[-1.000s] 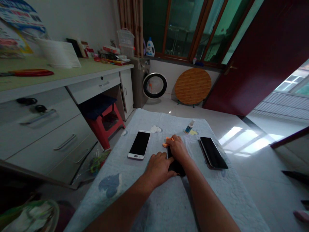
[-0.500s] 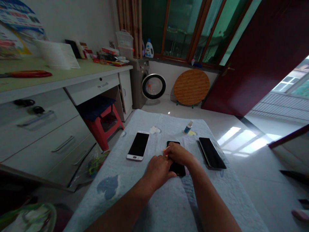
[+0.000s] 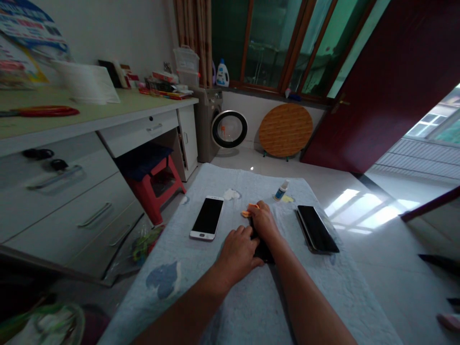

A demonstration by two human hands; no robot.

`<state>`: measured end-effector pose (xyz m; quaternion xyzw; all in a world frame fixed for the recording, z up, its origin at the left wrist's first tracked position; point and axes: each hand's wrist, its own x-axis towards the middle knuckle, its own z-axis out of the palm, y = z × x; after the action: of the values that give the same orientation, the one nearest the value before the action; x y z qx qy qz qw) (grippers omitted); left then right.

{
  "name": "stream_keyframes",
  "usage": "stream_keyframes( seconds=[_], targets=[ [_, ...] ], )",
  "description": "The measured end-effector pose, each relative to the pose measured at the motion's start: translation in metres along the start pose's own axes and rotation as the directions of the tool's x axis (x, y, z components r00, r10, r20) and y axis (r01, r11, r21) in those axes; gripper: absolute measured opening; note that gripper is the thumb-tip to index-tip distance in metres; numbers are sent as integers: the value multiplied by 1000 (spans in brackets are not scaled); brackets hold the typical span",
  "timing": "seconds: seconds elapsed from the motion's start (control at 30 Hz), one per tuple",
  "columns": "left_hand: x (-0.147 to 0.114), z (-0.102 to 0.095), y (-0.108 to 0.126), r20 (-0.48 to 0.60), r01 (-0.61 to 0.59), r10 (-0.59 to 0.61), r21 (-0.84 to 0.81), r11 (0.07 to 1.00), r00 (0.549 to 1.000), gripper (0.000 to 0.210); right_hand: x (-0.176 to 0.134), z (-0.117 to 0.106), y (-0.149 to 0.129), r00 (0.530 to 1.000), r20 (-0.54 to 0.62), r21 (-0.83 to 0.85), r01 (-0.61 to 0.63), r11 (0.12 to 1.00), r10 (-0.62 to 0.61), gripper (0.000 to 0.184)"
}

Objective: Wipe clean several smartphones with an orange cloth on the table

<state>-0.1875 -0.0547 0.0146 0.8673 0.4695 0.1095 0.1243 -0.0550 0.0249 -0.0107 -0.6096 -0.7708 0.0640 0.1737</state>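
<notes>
A dark smartphone (image 3: 265, 254) lies flat on the cloth-covered table, mostly hidden under my hands. My left hand (image 3: 239, 251) is closed on its left side, the thumb along the lower end. At the phone's upper end, my right hand (image 3: 265, 223) pinches a small orange cloth (image 3: 250, 209), whose edge sticks out left of the fingers. To the left is a white phone (image 3: 207, 218) with a black screen. On the right, another dark phone (image 3: 316, 229) appears to lie on something like an open case or cover. Beyond my right hand stands a small spray bottle (image 3: 281, 190).
The light blue cover (image 3: 201, 292) spreads over the table. Along the left runs a desk (image 3: 143, 108) with drawers, and a red stool (image 3: 158, 187) is tucked under it. Farther back are a washing machine (image 3: 204, 124) with its door ajar and a round wooden board (image 3: 285, 129).
My right hand has slid up and away along the phone with the orange cloth, which now shows more. My left hand stays at the phone's side.
</notes>
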Motion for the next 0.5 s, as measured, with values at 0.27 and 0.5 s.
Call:
stream_keyframes(
  seconds=[0.27, 0.5],
  targets=[
    [-1, -3, 3, 66, 29, -32, 35, 999, 997, 39, 1, -13, 1, 972, 209, 22, 103, 994, -105, 27],
    [-4, -3, 8, 109, 67, -70, 35, 997, 992, 34, -24, -32, -3, 892, 340, 154, 260, 953, -298, 28]
  ],
)
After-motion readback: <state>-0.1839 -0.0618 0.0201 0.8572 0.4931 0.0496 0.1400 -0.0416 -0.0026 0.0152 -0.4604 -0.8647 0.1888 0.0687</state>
